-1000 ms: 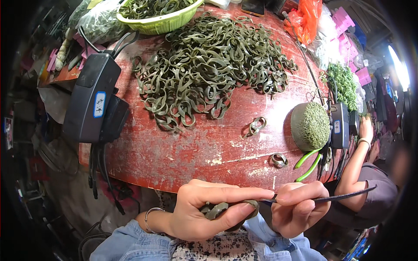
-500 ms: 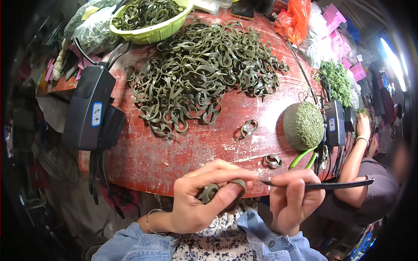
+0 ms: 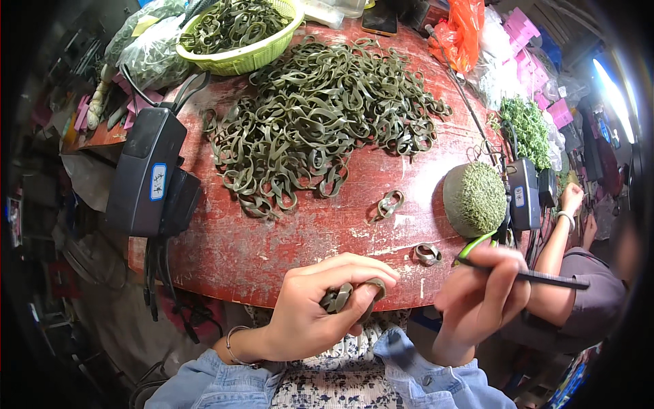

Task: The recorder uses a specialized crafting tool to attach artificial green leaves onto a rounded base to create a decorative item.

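Observation:
Several dark green rubbery loops are bunched in my left hand, its fingers curled around them at the table's near edge. To its right, my right hand, a little blurred, grips slim black tweezers that slant across the fingers. One loose loop lies between the hands on the red table, and another loop lies farther off. Beyond them spreads a big heap of the same loops. Behind the tweezers' tip shows a green handle, partly hidden by my right hand.
A round grey-green tub full of pale green bits stands at right. Black boxes with cables sit at the left edge. A yellow-green basket of loops is at the back. At right, another person's arm reaches in.
My right hand with the tweezers has moved right and slightly up, away from my left hand. The left hand still holds its loops in nearly the same place.

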The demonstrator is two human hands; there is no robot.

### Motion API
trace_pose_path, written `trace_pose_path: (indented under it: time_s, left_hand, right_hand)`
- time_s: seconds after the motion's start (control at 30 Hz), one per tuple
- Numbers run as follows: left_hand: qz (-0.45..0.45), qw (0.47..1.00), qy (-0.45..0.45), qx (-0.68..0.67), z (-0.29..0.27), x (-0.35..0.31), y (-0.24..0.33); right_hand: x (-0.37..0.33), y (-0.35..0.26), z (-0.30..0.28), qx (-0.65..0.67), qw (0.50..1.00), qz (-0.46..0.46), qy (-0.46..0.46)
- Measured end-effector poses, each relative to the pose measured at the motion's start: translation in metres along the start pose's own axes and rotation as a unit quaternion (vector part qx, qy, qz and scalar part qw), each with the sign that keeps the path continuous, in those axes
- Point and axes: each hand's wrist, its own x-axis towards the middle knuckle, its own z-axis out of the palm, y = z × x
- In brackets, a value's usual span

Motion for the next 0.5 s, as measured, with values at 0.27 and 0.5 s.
trace_pose_path:
  time_s: [0.27,0.5]
  left_hand:
    - [-0.051,0.998,-0.014,-0.018,-0.001,0.001,0.004]
    - [-0.009,0.999,-0.015,-0.031,-0.005,-0.003,-0.005]
  right_hand:
    - [-0.007,0.013,-0.005,0.024,0.967,-0.033,-0.251]
    - [-0.020,0.019,0.004,-0.083,0.988,-0.045,-0.121]
